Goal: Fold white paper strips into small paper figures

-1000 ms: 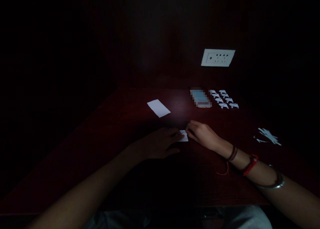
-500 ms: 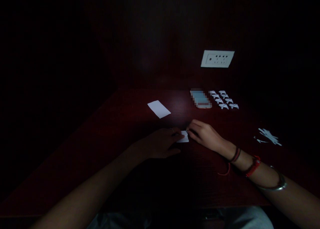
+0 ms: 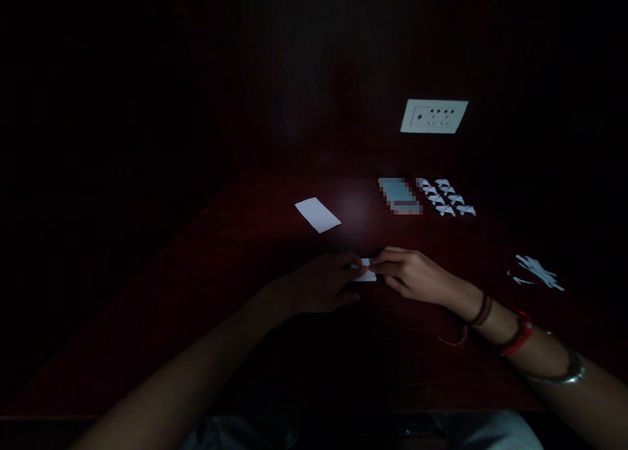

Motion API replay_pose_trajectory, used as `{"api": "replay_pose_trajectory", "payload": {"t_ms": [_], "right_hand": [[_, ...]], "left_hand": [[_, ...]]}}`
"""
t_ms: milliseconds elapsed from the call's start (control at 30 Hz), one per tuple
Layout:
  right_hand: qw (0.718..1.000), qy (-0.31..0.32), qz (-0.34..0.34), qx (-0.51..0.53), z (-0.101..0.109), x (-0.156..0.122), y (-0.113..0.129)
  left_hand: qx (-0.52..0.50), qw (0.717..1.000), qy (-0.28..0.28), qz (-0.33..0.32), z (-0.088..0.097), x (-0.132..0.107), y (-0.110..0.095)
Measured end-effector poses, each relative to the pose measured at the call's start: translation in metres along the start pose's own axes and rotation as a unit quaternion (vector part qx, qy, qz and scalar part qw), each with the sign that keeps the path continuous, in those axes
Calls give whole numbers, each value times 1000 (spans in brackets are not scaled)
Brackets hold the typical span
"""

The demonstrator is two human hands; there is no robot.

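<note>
While the dark worktop (image 3: pixel 235 293) backs them, my left hand (image 3: pixel 318 283) and right hand (image 3: pixel 417 276) meet low at its middle, fingertips of both pinched shut on a small paper (image 3: pixel 367 271) from either side, probably to steady it. Only a white sliver shows between them.

Looks like a desk nook in a home or office, pretty dark. Reddish wooden desk (image 3: pixel 220 293), matching wood panel behind it with a white wall socket (image 3: pixel 434 116). Folded paper bits (image 3: pixel 446 198) lie just below the socket, and a blank sheet (image 3: pixel 318 214) lower left of it.
</note>
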State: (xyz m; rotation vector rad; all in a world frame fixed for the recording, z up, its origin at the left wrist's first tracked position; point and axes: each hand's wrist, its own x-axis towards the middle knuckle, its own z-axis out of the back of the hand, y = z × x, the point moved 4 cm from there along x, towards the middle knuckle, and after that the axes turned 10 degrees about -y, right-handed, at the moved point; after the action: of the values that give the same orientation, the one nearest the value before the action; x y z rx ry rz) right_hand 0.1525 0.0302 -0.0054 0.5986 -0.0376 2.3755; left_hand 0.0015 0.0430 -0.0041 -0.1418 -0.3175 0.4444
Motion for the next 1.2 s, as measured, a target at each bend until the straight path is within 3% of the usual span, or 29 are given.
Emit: {"api": "replay_pose_trajectory", "payload": {"t_ms": [233,500,967,1200], "right_hand": [[1000,2,-16,1,-1,-1,1],[999,17,1,-47,-2,-1,0],[998,24,6,-59,5,-4,0],[993,-73,-71,54,13,-1,-17]], "left_hand": [[-9,1000,13,4,3,5,-2],[-12,1000,-9,10,-1,5,0],[47,998,-26,14,2,2,-1],[54,998,-11,-17,-4,-2,5]]}}
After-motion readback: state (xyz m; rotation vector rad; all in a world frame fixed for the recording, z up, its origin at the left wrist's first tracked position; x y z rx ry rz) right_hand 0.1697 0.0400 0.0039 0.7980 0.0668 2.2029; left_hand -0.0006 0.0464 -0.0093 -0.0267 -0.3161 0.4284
